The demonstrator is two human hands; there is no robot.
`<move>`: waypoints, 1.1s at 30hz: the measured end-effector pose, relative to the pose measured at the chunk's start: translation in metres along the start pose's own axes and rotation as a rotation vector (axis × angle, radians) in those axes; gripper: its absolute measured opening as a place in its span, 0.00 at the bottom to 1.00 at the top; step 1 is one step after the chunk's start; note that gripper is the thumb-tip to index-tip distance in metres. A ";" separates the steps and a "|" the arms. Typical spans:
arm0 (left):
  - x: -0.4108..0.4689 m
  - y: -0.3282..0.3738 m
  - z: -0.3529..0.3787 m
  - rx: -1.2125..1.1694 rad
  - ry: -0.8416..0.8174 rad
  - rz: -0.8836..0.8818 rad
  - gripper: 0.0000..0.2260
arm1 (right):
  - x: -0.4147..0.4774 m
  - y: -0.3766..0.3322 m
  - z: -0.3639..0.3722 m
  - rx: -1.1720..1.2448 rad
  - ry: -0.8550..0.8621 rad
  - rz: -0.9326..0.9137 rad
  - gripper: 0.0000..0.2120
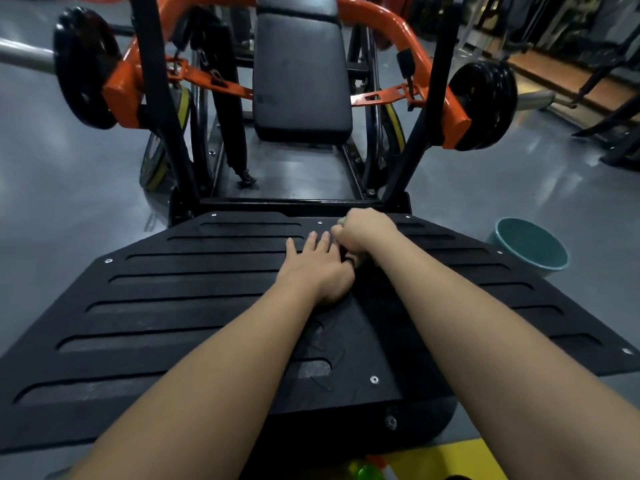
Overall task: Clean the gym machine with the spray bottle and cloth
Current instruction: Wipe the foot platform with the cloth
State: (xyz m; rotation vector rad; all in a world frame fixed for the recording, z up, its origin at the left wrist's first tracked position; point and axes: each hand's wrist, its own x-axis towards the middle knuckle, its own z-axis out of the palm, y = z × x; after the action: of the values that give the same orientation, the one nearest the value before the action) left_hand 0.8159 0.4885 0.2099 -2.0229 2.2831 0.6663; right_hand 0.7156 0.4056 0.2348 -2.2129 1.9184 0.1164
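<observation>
My left hand (313,268) flat on the black footplate (173,306), fingers spread, my right hand (363,230) at its one o'clock, fisted round a greenish cloth (342,221), teal bucket (530,244) at three o'clock.

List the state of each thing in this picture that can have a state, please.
left hand: open, fingers straight, flat on the footplate.
right hand: fingers curled, gripping the cloth.
cloth: bunched in the right hand, mostly hidden.
spray bottle: at the bottom edge, not held.
bucket: upright on the floor, contents unclear.
weight plates: loaded on both sides.
</observation>
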 end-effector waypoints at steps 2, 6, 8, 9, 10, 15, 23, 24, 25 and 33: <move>0.001 0.000 0.001 -0.003 0.006 -0.002 0.30 | 0.022 -0.003 0.002 -0.001 -0.014 -0.051 0.18; 0.001 -0.001 0.002 -0.010 0.004 0.003 0.29 | 0.055 -0.006 0.002 0.047 -0.033 -0.087 0.16; 0.003 -0.001 0.003 0.006 0.006 0.003 0.29 | 0.064 -0.005 0.001 0.074 -0.042 -0.091 0.16; 0.004 -0.001 0.003 0.008 0.007 0.001 0.29 | 0.065 -0.007 -0.003 0.081 -0.056 -0.086 0.16; 0.004 -0.002 0.003 0.002 0.004 -0.004 0.29 | 0.067 -0.008 -0.003 0.083 -0.081 -0.083 0.17; 0.003 0.001 0.002 -0.002 0.011 -0.014 0.30 | 0.051 -0.009 -0.015 0.080 -0.106 -0.053 0.19; 0.006 -0.002 0.003 0.002 0.030 -0.027 0.30 | 0.003 0.038 -0.018 0.048 -0.037 -0.031 0.24; 0.004 -0.001 0.003 0.002 0.028 -0.030 0.30 | -0.005 0.044 -0.017 0.038 -0.040 -0.031 0.23; 0.004 -0.001 0.002 0.005 0.029 -0.032 0.29 | -0.014 0.050 -0.018 0.036 -0.035 -0.031 0.23; 0.000 0.003 -0.002 0.022 -0.001 -0.041 0.29 | -0.090 0.064 -0.016 0.050 0.058 0.058 0.27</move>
State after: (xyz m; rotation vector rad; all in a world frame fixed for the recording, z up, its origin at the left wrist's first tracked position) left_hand 0.8138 0.4886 0.2123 -2.0528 2.2320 0.6366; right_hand 0.6382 0.4816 0.2610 -2.1522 1.9936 0.0131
